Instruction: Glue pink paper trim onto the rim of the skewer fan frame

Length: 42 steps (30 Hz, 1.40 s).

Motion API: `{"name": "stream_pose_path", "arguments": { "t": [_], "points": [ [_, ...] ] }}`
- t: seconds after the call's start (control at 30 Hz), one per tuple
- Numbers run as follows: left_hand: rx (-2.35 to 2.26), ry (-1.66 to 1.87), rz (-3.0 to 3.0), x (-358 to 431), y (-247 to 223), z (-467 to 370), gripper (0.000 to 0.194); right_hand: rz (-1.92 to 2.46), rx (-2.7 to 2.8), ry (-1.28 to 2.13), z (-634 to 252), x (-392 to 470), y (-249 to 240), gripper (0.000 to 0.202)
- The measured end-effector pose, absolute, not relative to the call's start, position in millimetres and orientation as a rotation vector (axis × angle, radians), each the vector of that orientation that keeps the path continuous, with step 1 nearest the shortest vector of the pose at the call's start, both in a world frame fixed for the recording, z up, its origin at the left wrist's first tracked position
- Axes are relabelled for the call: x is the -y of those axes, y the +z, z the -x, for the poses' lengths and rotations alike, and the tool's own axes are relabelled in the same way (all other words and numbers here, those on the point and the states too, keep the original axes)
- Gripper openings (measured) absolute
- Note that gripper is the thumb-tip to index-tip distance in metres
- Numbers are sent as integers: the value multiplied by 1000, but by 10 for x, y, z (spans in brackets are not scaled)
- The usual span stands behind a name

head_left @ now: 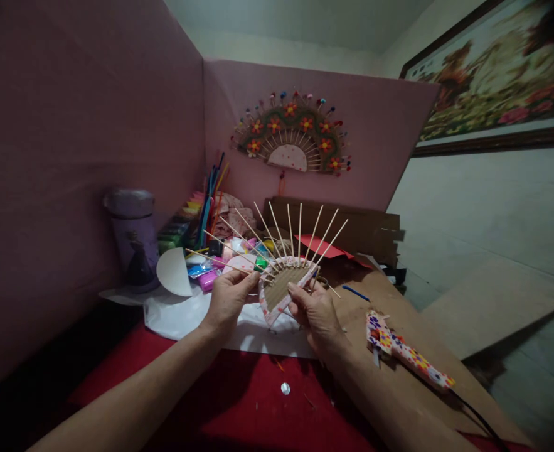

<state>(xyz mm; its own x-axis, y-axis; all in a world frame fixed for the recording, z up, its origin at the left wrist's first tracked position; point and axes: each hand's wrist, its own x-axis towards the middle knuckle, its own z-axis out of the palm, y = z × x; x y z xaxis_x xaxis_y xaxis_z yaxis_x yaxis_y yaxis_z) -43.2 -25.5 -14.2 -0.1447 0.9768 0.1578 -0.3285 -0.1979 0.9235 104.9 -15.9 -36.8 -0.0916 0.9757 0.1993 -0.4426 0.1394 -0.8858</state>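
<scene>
Half-round cardboard piece [281, 287] with patterned edging is held up mid-scene above the white sheet [177, 312], thin sticks [300, 232] fanning out from its far edge. Left hand [232, 301]: fingers pinched at its left side, by the lowest sticks. Right hand [317, 314]: thumb on the cardboard face, clamped on the right side. Flower-patterned glue gun [406, 351] lies right on brown board [427, 333]. Purple tumbler [134, 242] stands left. Finished-looking fan [290, 135] hangs on the far pink panel [375, 138].
</scene>
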Motion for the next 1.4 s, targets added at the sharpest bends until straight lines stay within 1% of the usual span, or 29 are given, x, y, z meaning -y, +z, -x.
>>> {"name": "stream_pose_path", "arguments": {
  "t": [1.03,1.4],
  "points": [
    [-935,1568,-979,233,-172,421,21,662,1026,1353,-1015,207,-297,24],
    [-940,1569,-964,234,-174,421,24,631,1027,1344,-1012,177,-352,21]
  ]
}}
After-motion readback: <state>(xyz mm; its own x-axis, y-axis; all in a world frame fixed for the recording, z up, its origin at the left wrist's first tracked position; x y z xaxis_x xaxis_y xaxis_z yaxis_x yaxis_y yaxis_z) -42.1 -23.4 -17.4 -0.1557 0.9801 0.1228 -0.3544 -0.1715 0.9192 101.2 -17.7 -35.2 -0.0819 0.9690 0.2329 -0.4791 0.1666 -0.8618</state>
